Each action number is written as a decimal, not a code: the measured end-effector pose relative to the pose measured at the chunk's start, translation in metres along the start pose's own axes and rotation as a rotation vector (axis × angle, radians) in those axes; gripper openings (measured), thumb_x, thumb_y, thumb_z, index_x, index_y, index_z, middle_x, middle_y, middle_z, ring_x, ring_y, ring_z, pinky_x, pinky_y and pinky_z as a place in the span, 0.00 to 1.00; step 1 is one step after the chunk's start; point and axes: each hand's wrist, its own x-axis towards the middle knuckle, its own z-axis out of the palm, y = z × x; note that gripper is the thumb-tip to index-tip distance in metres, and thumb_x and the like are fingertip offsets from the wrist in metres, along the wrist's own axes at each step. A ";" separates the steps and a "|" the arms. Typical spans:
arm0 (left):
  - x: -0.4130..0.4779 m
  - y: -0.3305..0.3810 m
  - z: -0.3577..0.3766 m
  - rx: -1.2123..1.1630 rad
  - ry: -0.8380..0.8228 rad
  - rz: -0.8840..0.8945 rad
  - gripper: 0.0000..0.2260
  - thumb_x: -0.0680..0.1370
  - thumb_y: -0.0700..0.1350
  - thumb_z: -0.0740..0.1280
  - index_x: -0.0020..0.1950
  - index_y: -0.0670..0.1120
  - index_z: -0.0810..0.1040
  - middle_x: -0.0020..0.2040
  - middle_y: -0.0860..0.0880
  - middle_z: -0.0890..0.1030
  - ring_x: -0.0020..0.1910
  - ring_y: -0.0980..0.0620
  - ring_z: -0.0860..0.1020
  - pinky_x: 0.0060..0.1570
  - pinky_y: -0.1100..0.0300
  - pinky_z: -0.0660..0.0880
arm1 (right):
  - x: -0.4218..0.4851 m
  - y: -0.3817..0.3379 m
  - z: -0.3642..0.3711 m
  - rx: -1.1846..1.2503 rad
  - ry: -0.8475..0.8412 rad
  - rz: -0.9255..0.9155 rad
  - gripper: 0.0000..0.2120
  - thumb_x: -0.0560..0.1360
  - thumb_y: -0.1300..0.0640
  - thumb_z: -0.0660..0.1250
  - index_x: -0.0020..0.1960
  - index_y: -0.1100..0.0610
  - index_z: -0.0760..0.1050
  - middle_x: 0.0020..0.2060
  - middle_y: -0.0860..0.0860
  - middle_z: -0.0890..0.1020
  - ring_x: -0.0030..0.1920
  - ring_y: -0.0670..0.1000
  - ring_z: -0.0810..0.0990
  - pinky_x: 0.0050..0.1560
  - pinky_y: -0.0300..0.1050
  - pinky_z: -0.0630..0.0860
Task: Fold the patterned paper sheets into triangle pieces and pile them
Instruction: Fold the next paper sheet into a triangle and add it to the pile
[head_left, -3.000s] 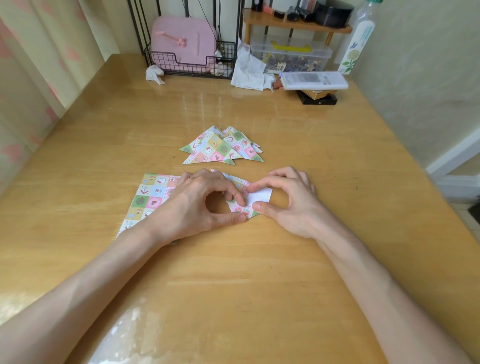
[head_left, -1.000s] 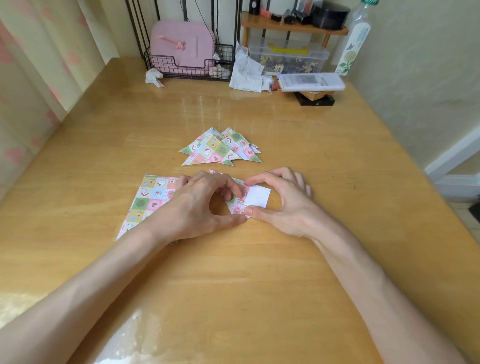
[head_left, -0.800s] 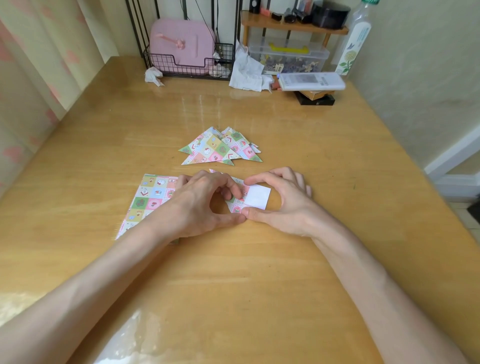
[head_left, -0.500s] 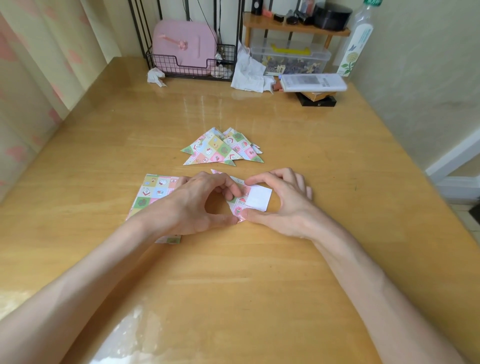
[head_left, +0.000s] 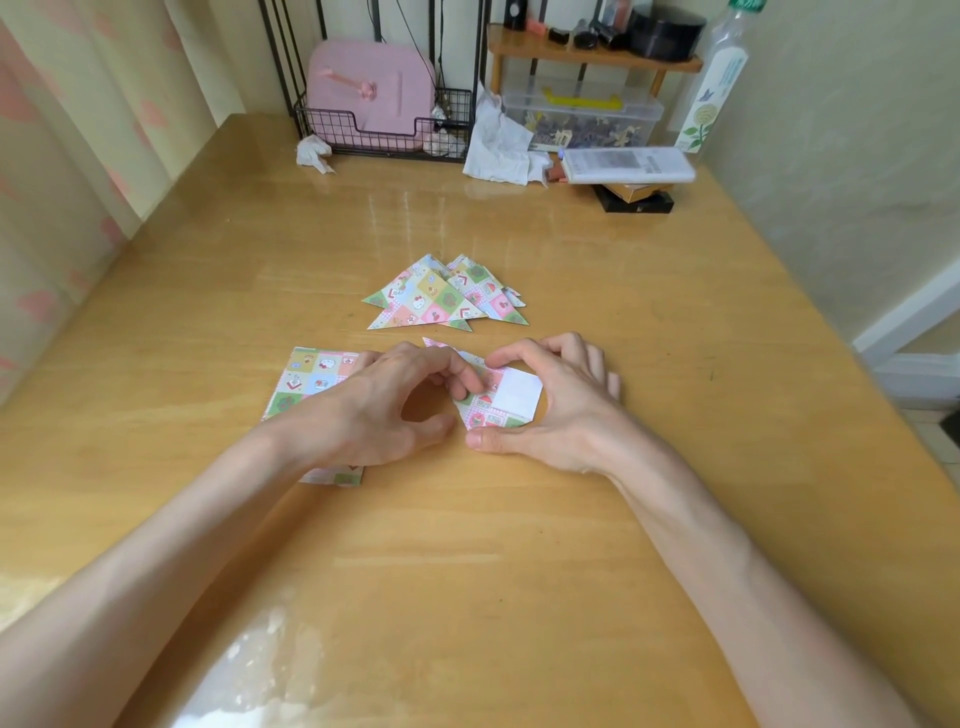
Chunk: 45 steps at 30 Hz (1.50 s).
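Note:
A partly folded patterned sheet (head_left: 491, 408) lies on the table (head_left: 519, 571) between my hands, its white underside showing at the right. My left hand (head_left: 374, 410) has curled fingers, and its fingertips press on the sheet's left part while the thumb sits just left of the edge. My right hand (head_left: 558, 402) curves round the sheet's right side, index tip on the top edge and thumb at the bottom corner. Under my left wrist lies a stack of flat patterned sheets (head_left: 311, 374). A pile of folded triangle pieces (head_left: 441, 299) sits just beyond the hands.
Along the table's far edge stand a black wire basket (head_left: 384, 135) with a pink case, crumpled tissues (head_left: 496, 145), a clear plastic box (head_left: 582, 117), a white remote (head_left: 626, 163) and a bottle (head_left: 714, 83). A wall runs along the right.
My left thumb has slid a little to the left, off the sheet's lower tip, which now shows. The right hand has stayed on the sheet's right side.

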 end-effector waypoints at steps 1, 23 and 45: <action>0.000 0.000 0.000 -0.006 0.004 0.007 0.15 0.80 0.42 0.68 0.61 0.61 0.75 0.54 0.63 0.78 0.63 0.63 0.71 0.70 0.51 0.64 | 0.001 -0.001 -0.001 -0.006 -0.011 0.005 0.37 0.58 0.31 0.79 0.63 0.33 0.70 0.60 0.41 0.62 0.67 0.44 0.56 0.60 0.42 0.53; 0.002 -0.001 0.018 0.062 0.133 0.023 0.13 0.76 0.66 0.69 0.57 0.64 0.78 0.55 0.63 0.78 0.62 0.62 0.70 0.66 0.55 0.62 | -0.003 0.003 -0.022 0.100 -0.132 0.018 0.26 0.70 0.45 0.78 0.65 0.33 0.73 0.64 0.39 0.65 0.71 0.43 0.56 0.63 0.40 0.53; 0.010 0.011 0.040 0.110 0.352 -0.076 0.16 0.67 0.70 0.69 0.47 0.62 0.78 0.43 0.60 0.74 0.52 0.60 0.69 0.52 0.58 0.55 | -0.005 0.002 -0.034 0.225 -0.185 0.059 0.27 0.74 0.62 0.72 0.65 0.35 0.75 0.66 0.40 0.67 0.72 0.43 0.59 0.77 0.50 0.57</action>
